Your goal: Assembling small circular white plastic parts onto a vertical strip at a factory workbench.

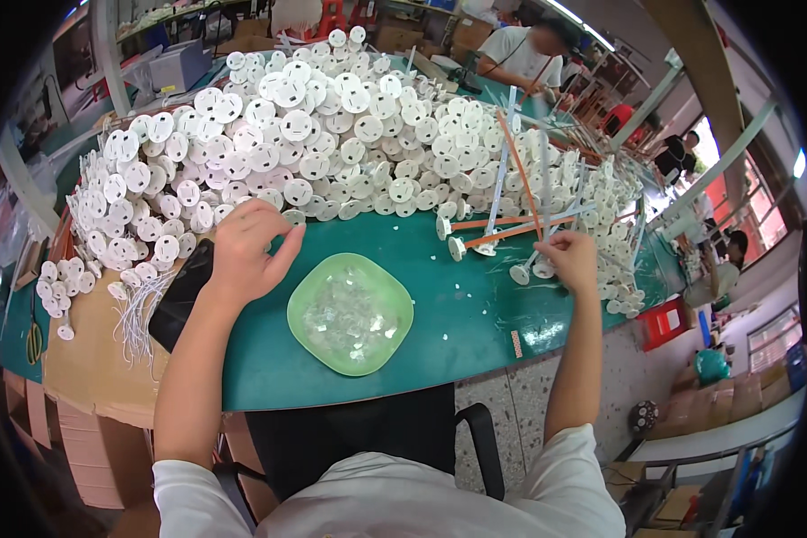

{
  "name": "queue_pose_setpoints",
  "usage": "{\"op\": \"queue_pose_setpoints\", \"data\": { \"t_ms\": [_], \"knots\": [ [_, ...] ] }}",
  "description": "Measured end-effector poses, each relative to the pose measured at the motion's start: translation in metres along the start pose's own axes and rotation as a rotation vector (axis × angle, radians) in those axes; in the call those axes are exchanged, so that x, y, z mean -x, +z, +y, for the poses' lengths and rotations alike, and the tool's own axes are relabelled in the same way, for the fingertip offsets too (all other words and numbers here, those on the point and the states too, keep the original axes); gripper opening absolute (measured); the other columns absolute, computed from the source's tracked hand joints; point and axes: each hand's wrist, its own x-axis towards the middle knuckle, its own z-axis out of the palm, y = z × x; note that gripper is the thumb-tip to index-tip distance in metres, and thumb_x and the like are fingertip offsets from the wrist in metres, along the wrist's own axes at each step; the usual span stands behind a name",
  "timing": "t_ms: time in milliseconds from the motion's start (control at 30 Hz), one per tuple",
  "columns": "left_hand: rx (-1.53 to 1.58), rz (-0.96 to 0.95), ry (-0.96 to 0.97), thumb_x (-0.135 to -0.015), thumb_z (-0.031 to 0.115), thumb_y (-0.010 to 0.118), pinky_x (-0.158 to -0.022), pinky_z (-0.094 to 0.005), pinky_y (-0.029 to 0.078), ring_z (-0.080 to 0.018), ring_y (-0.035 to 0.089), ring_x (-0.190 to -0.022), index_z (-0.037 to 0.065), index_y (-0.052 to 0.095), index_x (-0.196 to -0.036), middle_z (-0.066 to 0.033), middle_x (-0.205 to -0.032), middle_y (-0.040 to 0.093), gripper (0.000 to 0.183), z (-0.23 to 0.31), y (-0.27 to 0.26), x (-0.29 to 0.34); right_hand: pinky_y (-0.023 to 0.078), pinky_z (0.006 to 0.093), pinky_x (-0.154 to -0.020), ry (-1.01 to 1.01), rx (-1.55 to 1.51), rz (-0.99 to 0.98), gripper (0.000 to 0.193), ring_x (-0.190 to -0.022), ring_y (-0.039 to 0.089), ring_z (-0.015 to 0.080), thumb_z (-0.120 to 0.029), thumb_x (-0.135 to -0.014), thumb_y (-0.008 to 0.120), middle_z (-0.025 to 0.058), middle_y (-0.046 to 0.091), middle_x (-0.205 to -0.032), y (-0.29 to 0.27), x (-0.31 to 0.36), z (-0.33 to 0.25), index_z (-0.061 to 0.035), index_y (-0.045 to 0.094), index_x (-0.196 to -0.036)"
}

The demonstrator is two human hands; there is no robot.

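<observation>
My left hand (253, 249) is closed with curled fingers, thumb and forefinger close together, at the front edge of a big heap of white round-headed plastic pieces (300, 125). What its fingertips hold, if anything, I cannot make out. My right hand (571, 258) pinches a long thin strip beside several strips with round white ends. An orange strip (518, 161) rises just left of the fingers, and a pale one stands blurred near it. Between my hands, a light green bowl (405, 314) holds small clear plastic bits.
Left of the bowl lie a black object (181, 300), a bundle of white cords (137, 318) and brown cardboard (81, 350). Scissors (34, 341) are at the far left. A red bin (663, 325) stands right of the green table (475, 345). Another person (520, 54) works opposite.
</observation>
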Motion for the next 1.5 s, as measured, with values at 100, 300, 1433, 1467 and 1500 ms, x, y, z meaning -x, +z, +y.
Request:
{"op": "queue_pose_setpoints", "data": {
  "t_ms": [100,300,1433,1467,1500],
  "knots": [
    [0.252,-0.104,-0.329,-0.082,0.000,0.066,-0.062,-0.0305,0.050,-0.0188,0.064,-0.067,-0.002,0.066,-0.078,-0.0094,-0.073,0.067,0.005,0.013,-0.006,-0.002,0.039,0.0191,-0.049,0.045,-0.272,-0.017,0.011,-0.054,0.056,0.0050,-0.006,-0.076,0.076,0.0008,0.064,-0.065,-0.028,0.012,-0.043,0.0016,0.069,-0.078],
    [1.138,-0.356,-0.728,-0.089,0.005,0.066,-0.081,-0.0275,0.055,-0.0170,0.067,-0.097,-0.001,0.061,-0.122,-0.0118,-0.108,0.068,0.034,0.054,0.002,-0.003,0.037,0.0169,-0.045,-0.053,-1.069,-0.296,0.011,-0.050,0.052,0.0036,0.005,-0.077,0.072,0.0014,0.063,-0.064,0.019,0.045,-0.174,-0.0007,0.064,-0.082],
    [0.417,-0.184,-0.375,-0.078,0.016,0.073,-0.083,-0.0370,0.052,-0.0264,0.063,-0.102,0.006,0.059,-0.123,-0.0121,-0.116,0.063,0.048,0.022,0.023,0.001,0.048,0.0204,-0.064,-0.525,-0.936,-0.165,0.012,-0.073,0.060,0.0078,0.004,-0.082,0.070,0.0038,0.069,-0.086,0.098,0.035,-0.217,0.0022,0.070,-0.094],
    [0.422,-0.193,-0.381,-0.078,0.016,0.073,-0.083,-0.0370,0.052,-0.0264,0.063,-0.102,0.006,0.059,-0.123,-0.0121,-0.116,0.063,0.048,0.020,0.021,-0.001,0.047,0.0202,-0.062,-0.493,-0.886,-0.181,0.012,-0.071,0.060,0.0072,0.004,-0.082,0.070,0.0036,0.068,-0.084,0.094,0.030,-0.204,0.0021,0.070,-0.094],
    [0.329,-0.215,-0.274,-0.079,0.018,0.073,-0.085,-0.0381,0.051,-0.0290,0.062,-0.104,0.007,0.063,-0.117,-0.0124,-0.116,0.063,0.041,0.017,0.020,-0.003,0.046,0.0199,-0.061,-0.460,-0.837,-0.197,0.012,-0.070,0.059,0.0067,0.003,-0.082,0.071,0.0034,0.068,-0.082,0.090,0.024,-0.188,0.0021,0.071,-0.094]
  ]
}}
